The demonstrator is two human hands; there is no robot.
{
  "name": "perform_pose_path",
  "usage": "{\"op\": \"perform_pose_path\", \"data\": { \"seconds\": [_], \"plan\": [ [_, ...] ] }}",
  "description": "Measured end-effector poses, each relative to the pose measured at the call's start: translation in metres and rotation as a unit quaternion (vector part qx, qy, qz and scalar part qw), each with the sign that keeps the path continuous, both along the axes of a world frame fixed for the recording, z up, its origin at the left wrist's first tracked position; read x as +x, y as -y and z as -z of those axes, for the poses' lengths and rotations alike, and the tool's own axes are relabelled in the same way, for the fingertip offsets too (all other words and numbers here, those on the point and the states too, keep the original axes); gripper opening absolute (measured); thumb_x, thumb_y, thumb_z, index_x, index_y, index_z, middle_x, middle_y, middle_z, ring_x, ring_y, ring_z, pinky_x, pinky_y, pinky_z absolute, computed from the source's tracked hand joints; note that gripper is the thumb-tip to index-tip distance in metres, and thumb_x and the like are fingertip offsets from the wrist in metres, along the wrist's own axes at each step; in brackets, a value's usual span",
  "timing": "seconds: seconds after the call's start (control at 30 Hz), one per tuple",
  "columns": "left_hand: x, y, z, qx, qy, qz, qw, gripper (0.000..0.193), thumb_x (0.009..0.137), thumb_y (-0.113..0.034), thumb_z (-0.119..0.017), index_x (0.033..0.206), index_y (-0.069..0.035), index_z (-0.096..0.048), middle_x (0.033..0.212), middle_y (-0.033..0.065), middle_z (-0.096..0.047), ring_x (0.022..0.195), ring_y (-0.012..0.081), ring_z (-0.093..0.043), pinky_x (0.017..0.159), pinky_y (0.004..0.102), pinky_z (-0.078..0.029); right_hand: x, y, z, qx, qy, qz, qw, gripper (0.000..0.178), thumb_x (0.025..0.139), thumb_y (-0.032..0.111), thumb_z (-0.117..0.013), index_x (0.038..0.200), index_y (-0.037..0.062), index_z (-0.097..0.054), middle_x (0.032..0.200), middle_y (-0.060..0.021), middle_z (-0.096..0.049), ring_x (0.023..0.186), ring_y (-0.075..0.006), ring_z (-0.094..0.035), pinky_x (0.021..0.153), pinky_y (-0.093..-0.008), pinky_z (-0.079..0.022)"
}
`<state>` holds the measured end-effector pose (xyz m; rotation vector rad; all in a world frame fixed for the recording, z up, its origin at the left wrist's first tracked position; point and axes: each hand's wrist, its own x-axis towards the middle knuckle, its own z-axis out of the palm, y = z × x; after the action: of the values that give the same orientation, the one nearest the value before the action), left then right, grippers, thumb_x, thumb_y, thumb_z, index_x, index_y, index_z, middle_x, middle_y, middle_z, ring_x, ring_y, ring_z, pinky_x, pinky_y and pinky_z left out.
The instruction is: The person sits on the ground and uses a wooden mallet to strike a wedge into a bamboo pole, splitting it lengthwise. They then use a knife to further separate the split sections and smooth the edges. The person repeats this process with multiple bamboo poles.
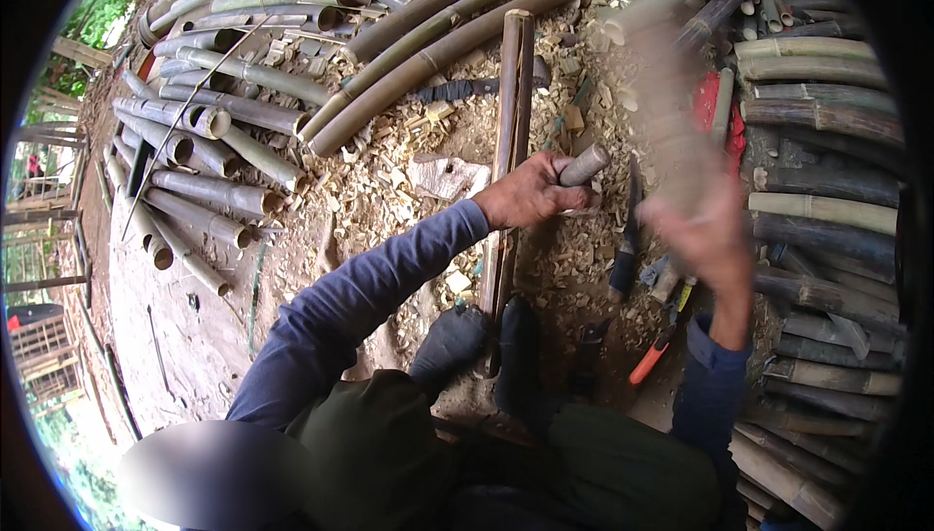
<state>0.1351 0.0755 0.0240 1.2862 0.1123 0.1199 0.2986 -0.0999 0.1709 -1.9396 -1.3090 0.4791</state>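
My left hand (528, 192) is closed round a short, round, greyish tool handle (585, 165), its blunt end pointing up and right. Whatever lies below the fist is hidden. Under that hand runs a split dark bamboo pole (514, 83), lying lengthwise away from me, its near end between my feet. To the right, my right hand (708, 239) is smeared by motion. It grips a thick, pale brown wooden club (671, 93), also blurred, which extends away from me. The club is apart from the handle.
Wood chips (379, 171) cover the ground. A dark-bladed knife (628, 239) and an orange-handled tool (650, 361) lie right of my feet. Another sheathed-looking dark blade (457, 90) lies beyond the pole. Bamboo lengths are piled left (224, 190) and stacked right (827, 205). Red cloth (708, 98) lies nearby.
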Motion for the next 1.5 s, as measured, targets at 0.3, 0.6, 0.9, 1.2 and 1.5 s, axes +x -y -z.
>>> {"op": "perform_pose_path", "data": {
  "seconds": [0.3, 0.6, 0.9, 1.2, 1.5],
  "plan": [
    [-0.009, -0.001, -0.004, -0.027, -0.049, 0.023, 0.998, 0.02, 0.094, -0.016, -0.077, 0.104, 0.001, -0.073, 0.088, -0.0019, -0.071, 0.083, 0.0092, -0.065, 0.074, 0.0246, -0.053, 0.0, -0.001, -0.019, 0.023, -0.119, 0.041, 0.992, 0.084, 0.078, 0.025, -0.085, 0.144, -0.0056, -0.043, 0.131, -0.0203, -0.06, 0.118, -0.0287, -0.062, 0.103, -0.0398, -0.048],
    [-0.004, -0.006, -0.009, 0.025, -0.076, 0.047, 0.996, 0.021, 0.091, -0.02, -0.078, 0.099, -0.001, -0.076, 0.077, 0.0003, -0.069, 0.064, 0.0069, -0.058, 0.058, 0.0258, -0.047, -0.021, 0.005, 0.017, -0.103, 0.006, -0.03, 0.994, 0.093, 0.078, 0.025, -0.085, 0.149, -0.0105, -0.036, 0.135, -0.0268, -0.059, 0.123, -0.0337, -0.06, 0.107, -0.0415, -0.045],
    [-0.065, 0.087, 0.013, 0.452, 0.039, 0.21, 0.866, 0.044, 0.063, -0.026, -0.077, 0.105, -0.013, -0.074, 0.099, 0.0112, -0.073, 0.095, 0.0346, -0.07, 0.079, 0.0447, -0.057, -0.013, 0.03, 0.007, -0.008, -0.148, 0.066, 0.987, 0.078, 0.078, 0.02, -0.082, 0.142, -0.0034, -0.045, 0.125, -0.0152, -0.061, 0.113, -0.0233, -0.06, 0.102, -0.036, -0.047],
    [-0.021, 0.028, -0.06, -0.038, 0.038, -0.048, 0.997, 0.022, 0.095, -0.014, -0.073, 0.077, -0.001, -0.069, 0.076, 0.0044, -0.072, 0.074, 0.0132, -0.069, 0.066, 0.0278, -0.053, -0.021, 0.051, -0.011, 0.047, -0.211, 0.172, 0.961, 0.076, 0.079, 0.016, -0.079, 0.145, -0.0026, -0.045, 0.121, -0.0131, -0.062, 0.103, -0.0207, -0.063, 0.091, -0.034, -0.053],
    [0.001, 0.006, -0.033, -0.016, -0.013, -0.019, 1.0, 0.02, 0.094, -0.012, -0.071, 0.08, 0.001, -0.073, 0.091, 0.0071, -0.078, 0.092, 0.0115, -0.072, 0.078, 0.0279, -0.056, -0.026, 0.05, -0.004, 0.035, -0.256, 0.187, 0.948, 0.073, 0.08, 0.016, -0.078, 0.143, -0.0036, -0.046, 0.113, -0.0136, -0.064, 0.088, -0.0189, -0.066, 0.08, -0.0329, -0.056]
  ]
}}
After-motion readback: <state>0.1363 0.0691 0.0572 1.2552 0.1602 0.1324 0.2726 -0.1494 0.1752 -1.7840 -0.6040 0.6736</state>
